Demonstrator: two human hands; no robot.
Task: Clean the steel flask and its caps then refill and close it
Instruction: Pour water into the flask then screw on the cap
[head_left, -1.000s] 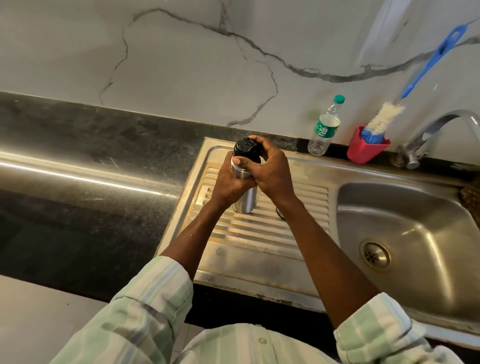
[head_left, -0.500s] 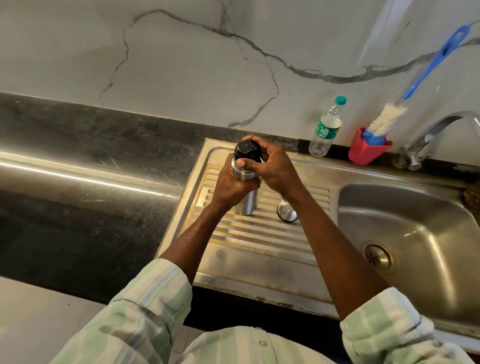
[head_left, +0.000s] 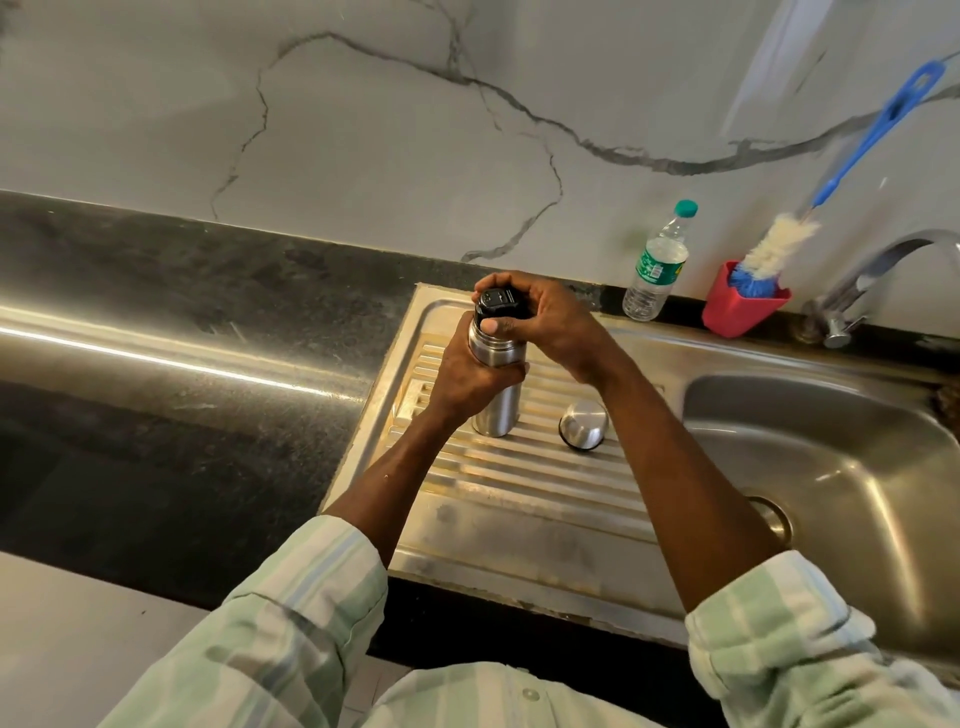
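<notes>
The inner cap is being turned on the flask, on the draining board to the left of the sink basin (head_left: 810, 447).

The steel flask (head_left: 497, 400) is held upright by the left hand (head_left: 470, 376), wrapped around its body. The black inner cap (head_left: 500, 304) is gripped by the right hand (head_left: 545, 317). The steel outer cap (head_left: 583, 424) is lying just right, apart; whether cleaning is finished cannot be told.

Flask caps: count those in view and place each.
2: black inner cap on the flask, gripped by the right hand; steel outer cap on the drainboard, right of it.
</notes>
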